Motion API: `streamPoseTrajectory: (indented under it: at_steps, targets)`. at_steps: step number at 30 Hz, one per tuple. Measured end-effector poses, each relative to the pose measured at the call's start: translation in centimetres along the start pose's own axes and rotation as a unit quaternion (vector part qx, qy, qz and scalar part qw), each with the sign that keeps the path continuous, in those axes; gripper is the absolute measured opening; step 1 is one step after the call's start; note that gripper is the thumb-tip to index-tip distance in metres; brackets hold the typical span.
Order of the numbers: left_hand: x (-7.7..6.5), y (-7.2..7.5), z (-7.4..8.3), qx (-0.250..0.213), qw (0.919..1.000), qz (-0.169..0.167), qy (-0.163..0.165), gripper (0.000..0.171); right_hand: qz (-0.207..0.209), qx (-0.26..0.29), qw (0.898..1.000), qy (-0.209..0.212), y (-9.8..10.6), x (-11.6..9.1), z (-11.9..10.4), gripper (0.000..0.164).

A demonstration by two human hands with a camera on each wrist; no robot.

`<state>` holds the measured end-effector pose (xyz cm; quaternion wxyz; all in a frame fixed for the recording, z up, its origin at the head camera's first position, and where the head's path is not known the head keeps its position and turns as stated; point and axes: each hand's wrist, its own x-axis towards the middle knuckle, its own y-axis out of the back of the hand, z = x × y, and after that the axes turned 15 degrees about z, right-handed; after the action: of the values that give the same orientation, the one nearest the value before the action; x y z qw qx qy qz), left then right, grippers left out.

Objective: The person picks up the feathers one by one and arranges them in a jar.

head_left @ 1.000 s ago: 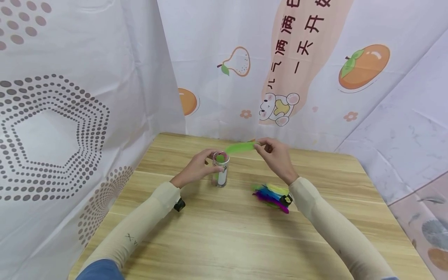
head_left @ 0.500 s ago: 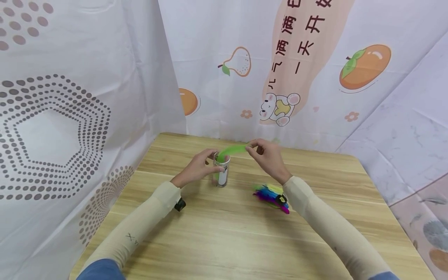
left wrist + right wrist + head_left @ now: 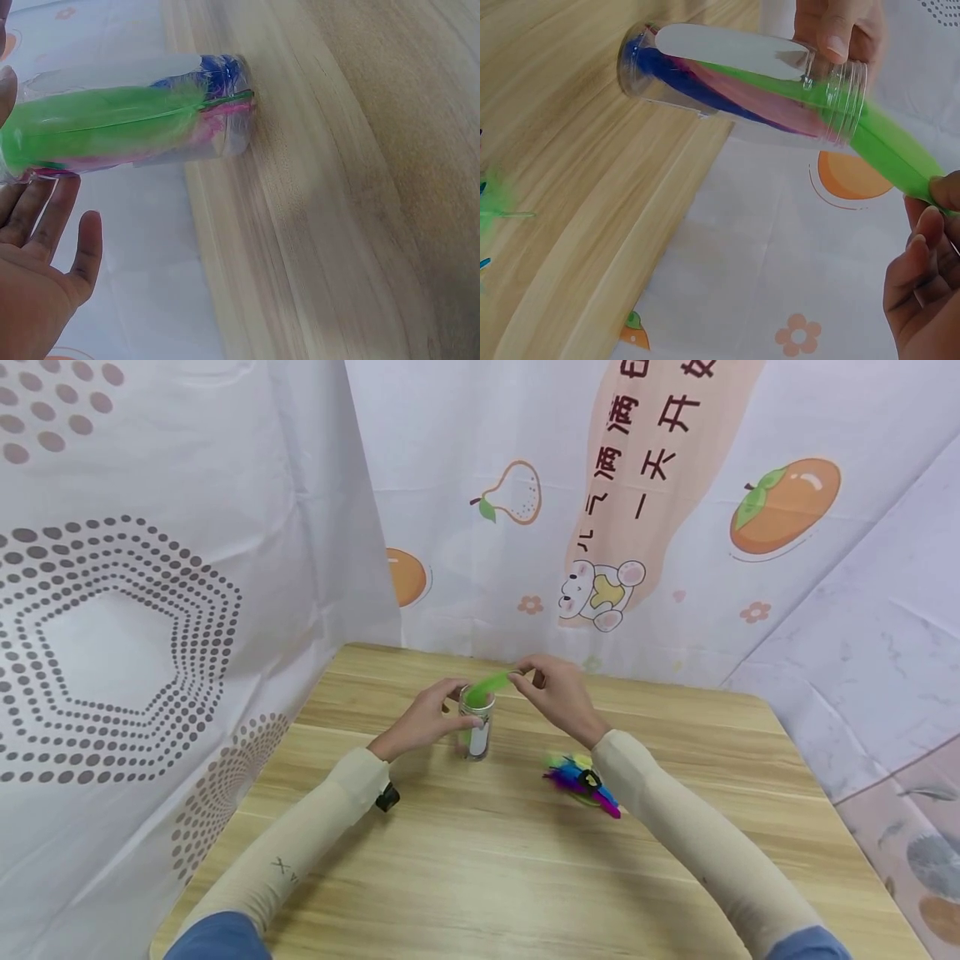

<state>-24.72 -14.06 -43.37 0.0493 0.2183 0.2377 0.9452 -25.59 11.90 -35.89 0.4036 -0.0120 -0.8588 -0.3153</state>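
Observation:
A clear jar (image 3: 478, 742) with a white label stands upright on the wooden table. My left hand (image 3: 422, 724) grips it around the upper part, thumb on the near side. Between thumb and fingertips, my right hand (image 3: 558, 697) pinches the tip of a green feather (image 3: 891, 154). That feather bends over the rim, and its other end reaches down inside the jar. Through the clear wall in the right wrist view, a blue feather (image 3: 697, 88) and a pink feather (image 3: 772, 106) show inside. The left wrist view has green, pink and blue in the jar (image 3: 236, 142).
A loose pile of feathers (image 3: 581, 781) in blue, magenta and yellow-green lies on the table (image 3: 480, 877) below the right wrist, partly covered by a black wrist camera (image 3: 590, 779). Printed curtains (image 3: 465, 577) hang behind the table and along its left side.
My right hand has moved left and slightly toward the jar, and the green feather has gone from beside the rim to well inside it. My left hand keeps its hold on the jar.

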Motion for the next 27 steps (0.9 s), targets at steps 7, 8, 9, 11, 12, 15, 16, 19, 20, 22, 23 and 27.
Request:
streamPoseTrajectory:
  at_steps: [7,8,9,11,12,15,16,19,20,22,23,27]
  targets:
    - [0.2,0.1,-0.1,0.005,1.0000,-0.001,0.001,0.056,-0.025,-0.001,1.000,0.008,-1.1,0.4,-0.3,0.012]
    - [0.2,0.1,-0.1,0.004,1.0000,-0.002,0.001,0.057,-0.030,-0.001,1.000,0.007,-1.3,0.4,-0.3,0.012]
    - [0.2,0.1,-0.2,0.004,1.0000,-0.002,0.001,0.058,-0.036,0.000,0.999,0.006,-1.5,0.5,-0.2,0.013]
    - [0.3,0.0,-0.3,0.003,1.0000,-0.001,-0.001,0.058,-0.045,-0.001,0.999,0.005,-1.9,0.5,-0.2,0.013]
    - [0.3,0.0,-0.4,0.002,1.0000,0.000,-0.002,0.059,-0.049,-0.001,0.999,0.002,-2.1,0.5,-0.2,0.012]
    - [0.2,0.0,-0.4,0.001,1.0000,0.002,-0.005,0.059,-0.063,0.000,0.998,-0.005,-2.8,0.6,-0.4,0.011]
    - [0.2,0.0,-0.4,0.000,1.0000,0.003,-0.005,0.059,-0.067,-0.001,0.998,-0.006,-3.0,0.6,-0.5,0.011]
    - [0.1,0.0,-0.4,-0.003,1.0000,0.002,-0.005,0.060,-0.080,0.000,0.997,-0.006,-3.6,0.7,-0.7,0.009]
    - [0.1,0.0,-0.4,-0.004,1.0000,0.002,-0.005,0.059,-0.084,0.000,0.996,-0.005,-3.8,0.7,-0.8,0.009]
    - [0.1,0.1,-0.4,-0.007,1.0000,0.001,-0.003,0.059,-0.097,-0.002,0.995,-0.008,-4.2,0.7,-0.8,0.009]
    - [0.1,0.1,-0.4,-0.008,1.0000,0.000,-0.002,0.058,-0.103,-0.004,0.995,-0.010,-4.4,0.6,-0.7,0.010]
    - [0.2,0.1,-0.4,-0.009,1.0000,-0.002,-0.001,0.056,-0.124,-0.007,0.992,-0.024,-5.0,0.5,-0.6,0.011]
